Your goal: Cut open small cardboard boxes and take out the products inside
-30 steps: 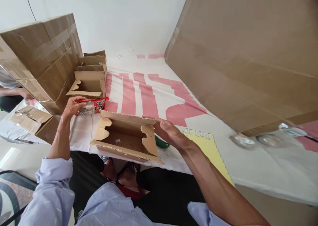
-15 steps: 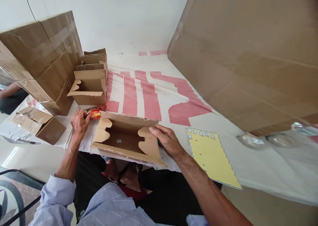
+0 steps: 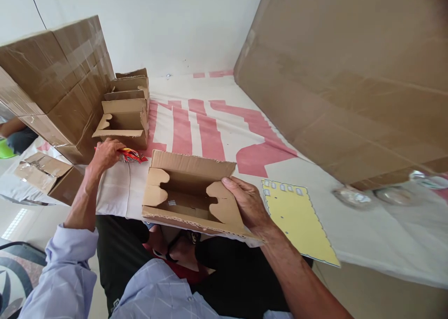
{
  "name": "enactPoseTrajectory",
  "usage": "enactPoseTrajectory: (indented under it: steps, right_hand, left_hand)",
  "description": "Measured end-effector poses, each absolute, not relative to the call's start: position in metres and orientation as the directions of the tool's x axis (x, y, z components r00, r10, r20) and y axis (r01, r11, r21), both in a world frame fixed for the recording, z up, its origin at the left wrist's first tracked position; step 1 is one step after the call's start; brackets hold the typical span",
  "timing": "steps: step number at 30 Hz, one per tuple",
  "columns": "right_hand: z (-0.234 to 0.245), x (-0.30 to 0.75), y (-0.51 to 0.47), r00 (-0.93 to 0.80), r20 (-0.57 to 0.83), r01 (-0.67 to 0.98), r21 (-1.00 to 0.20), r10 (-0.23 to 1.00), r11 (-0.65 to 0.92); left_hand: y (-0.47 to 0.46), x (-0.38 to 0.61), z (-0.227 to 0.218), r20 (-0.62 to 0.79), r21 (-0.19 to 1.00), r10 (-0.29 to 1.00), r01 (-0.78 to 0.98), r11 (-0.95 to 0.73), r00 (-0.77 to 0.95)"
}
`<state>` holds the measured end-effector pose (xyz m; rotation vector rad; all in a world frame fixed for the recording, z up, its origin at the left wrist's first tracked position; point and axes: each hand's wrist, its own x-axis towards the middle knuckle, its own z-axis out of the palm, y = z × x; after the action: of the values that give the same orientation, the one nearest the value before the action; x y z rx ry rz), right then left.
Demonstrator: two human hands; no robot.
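Observation:
My right hand (image 3: 247, 204) grips the right end of an open cardboard box (image 3: 191, 218), thumb on its notched side flap. The box sits at the table's near edge with its flaps raised, and a small pale label shows inside it. My left hand (image 3: 107, 154) is closed on a red snack packet (image 3: 132, 155), whose crinkled end sticks out to the right of the fingers. Just beyond that hand stands another open cardboard box (image 3: 121, 133); a gap separates the packet from the box in my right hand.
Behind the open box stand more open boxes (image 3: 129, 84) against a tall taped carton stack (image 3: 75, 76). A closed carton (image 3: 52, 176) lies left. Right are a yellow card (image 3: 297, 216), clear plastic-wrapped items (image 3: 353, 197) and a large cardboard panel (image 3: 343, 85). Another person's arm (image 3: 12, 126) shows far left.
The box in my right hand has shifted right, away from the packet. My left hand has moved slightly up and left, and the packet has been lifted and turned in its fingers.

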<state>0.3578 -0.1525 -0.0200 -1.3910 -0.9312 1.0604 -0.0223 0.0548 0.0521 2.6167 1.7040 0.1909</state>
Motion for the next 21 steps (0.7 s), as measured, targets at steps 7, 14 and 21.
enactPoseTrajectory:
  steps: [7, 14, 21]
  right_hand:
    - [-0.024, 0.357, -0.150, 0.304, -0.096, -0.042, -0.995, 0.948, -0.087]
    - [-0.022, 0.357, -0.153, 0.307, -0.102, -0.005, -0.994, 0.946, -0.106]
    - [-0.023, 0.351, -0.151, 0.324, -0.038, 0.041, -0.998, 0.945, -0.054]
  left_hand:
    - [0.092, -0.005, 0.060, 0.168, 0.146, 0.967, 0.965, -0.219, 0.194]
    - [0.046, 0.005, 0.024, 0.299, 0.189, 0.954, 0.980, -0.060, 0.000]
    - [0.033, 0.016, -0.021, 0.087, 0.147, 0.996, 0.989, 0.017, -0.030]
